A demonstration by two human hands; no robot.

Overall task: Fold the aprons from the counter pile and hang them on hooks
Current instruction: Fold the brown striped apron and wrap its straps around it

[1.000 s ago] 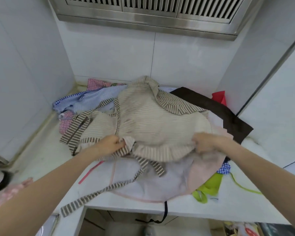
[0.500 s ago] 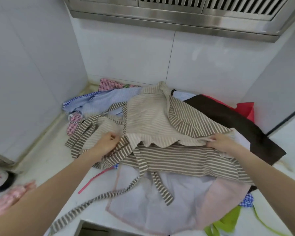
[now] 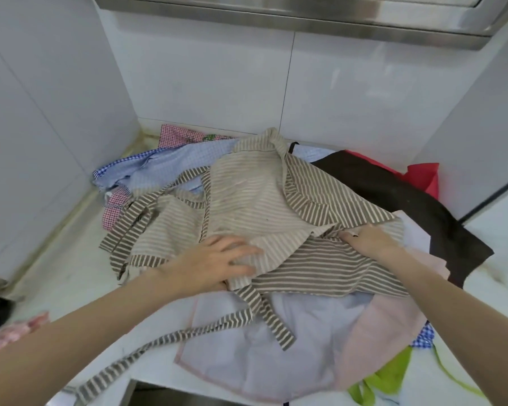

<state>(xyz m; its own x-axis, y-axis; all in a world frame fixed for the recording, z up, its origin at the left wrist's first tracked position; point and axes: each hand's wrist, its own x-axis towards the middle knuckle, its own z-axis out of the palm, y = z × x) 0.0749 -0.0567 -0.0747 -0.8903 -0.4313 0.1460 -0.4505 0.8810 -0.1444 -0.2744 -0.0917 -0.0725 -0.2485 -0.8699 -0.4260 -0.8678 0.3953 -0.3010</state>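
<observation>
Our left fingers lie straight and spread, pressing flat on the near part of the striped apron without gripping it; the left hand rests palm down there. The fingers of our right hand curl round a gathered fold at the apron's right edge and pinch it. The beige-and-brown striped apron lies on top of the pile on the white surface, partly folded over itself, its darker striped side turned up between our two hands. One long striped tie trails off toward the near edge of the surface. Under it we see a pale lilac and pink apron, a dark brown apron to the right, a red cloth behind that, blue checked cloth to the left, and a green strap near the right corner.
</observation>
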